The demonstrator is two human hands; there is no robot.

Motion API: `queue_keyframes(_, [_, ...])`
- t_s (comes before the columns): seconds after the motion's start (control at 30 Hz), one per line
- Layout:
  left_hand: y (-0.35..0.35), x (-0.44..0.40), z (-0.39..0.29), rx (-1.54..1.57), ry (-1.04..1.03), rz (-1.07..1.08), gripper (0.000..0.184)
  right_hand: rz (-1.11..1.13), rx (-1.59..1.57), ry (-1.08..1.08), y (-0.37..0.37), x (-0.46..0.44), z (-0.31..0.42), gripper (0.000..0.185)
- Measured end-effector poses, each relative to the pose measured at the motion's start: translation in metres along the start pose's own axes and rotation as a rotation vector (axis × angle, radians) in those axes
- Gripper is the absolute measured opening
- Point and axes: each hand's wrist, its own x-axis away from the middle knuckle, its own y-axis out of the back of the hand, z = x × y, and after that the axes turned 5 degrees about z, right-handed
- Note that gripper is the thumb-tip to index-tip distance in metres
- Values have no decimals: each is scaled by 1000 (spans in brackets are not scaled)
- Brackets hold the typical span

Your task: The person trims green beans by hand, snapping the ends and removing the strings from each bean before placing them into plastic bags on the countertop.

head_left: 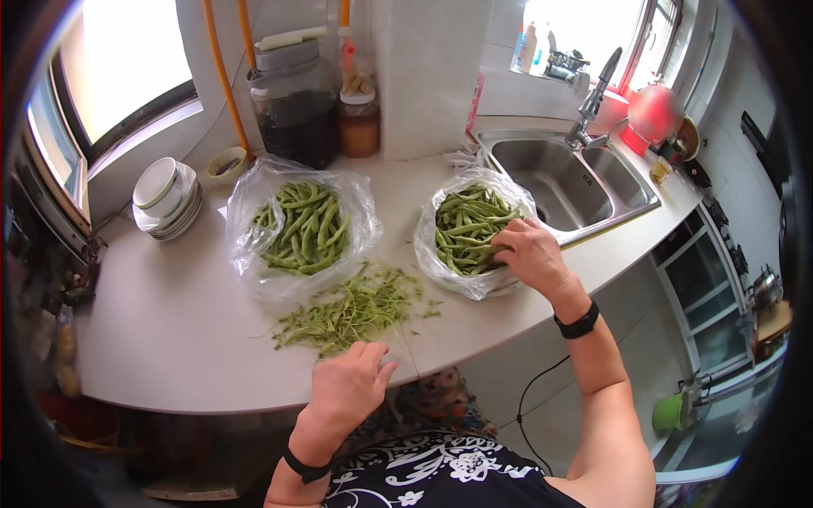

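My right hand [535, 256] reaches into the right clear plastic bag [432, 275], its bent fingers closed at the green beans [474, 222] inside. How many beans the fingertips hold is hidden. My left hand [349, 385] hovers at the counter's front edge, fingers loosely bent and thumb apart, with nothing visible in it. Just beyond it lies a loose heap of bean ends and strings [351, 313]. Behind that heap, a second clear plastic bag [246, 229] stands spread wide around more green beans [301, 229].
Stacked plates and bowls [165, 199] stand on the counter [169, 330] at left. A dark-filled container [296, 110] and an amber jar [359, 127] are against the wall. To the right are a double sink [550, 182] with a faucet [593, 102] and a red object [648, 118].
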Motion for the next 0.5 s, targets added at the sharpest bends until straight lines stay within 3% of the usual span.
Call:
queue_keyframes(0.2, [5,6,7,52,37,-35,17,-132,-305,-132,19,6,-7,20])
queue_keyframes(0.33, [6,-4,6,151,-36,-165,12,110,-873,-196,40,19,42,24])
queue_keyframes(0.4, [9,-9,1,222,-24,-254,11,179,-916,-168,42,20,72,23])
queue_keyframes(0.47, [15,-15,-5,608,10,-256,12,270,-937,8,40,18,96,22])
queue_keyframes(0.5, [20,-17,-8,598,35,-266,12,274,-877,88,36,17,106,21])
